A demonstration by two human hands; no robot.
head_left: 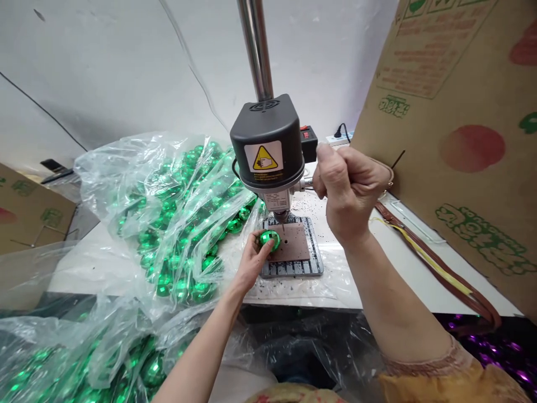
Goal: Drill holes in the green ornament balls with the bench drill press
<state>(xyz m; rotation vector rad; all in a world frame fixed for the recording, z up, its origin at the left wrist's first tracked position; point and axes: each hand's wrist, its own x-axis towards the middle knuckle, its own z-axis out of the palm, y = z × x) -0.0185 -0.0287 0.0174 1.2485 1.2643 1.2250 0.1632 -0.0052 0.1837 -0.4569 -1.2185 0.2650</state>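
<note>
A small bench drill press (268,140) with a black motor cover and a yellow warning label stands in front of me. Its thin drill bit (283,227) points down over a brown board (297,242) on the slotted metal base (316,254). My left hand (253,252) grips a shiny green mirror ball (269,240) at the board's left side, left of the bit. My right hand (346,182) is closed in a fist beside the drill head, at the feed handle (308,183); most of that handle is hidden behind the fingers.
Clear plastic bags of green mirror balls (180,224) lie left and lower left. A large cardboard box (453,134) stands right, with brown and yellow straps (436,263) beside it. Dark shavings dot the white table (335,280). Purple shiny things (499,350) show lower right.
</note>
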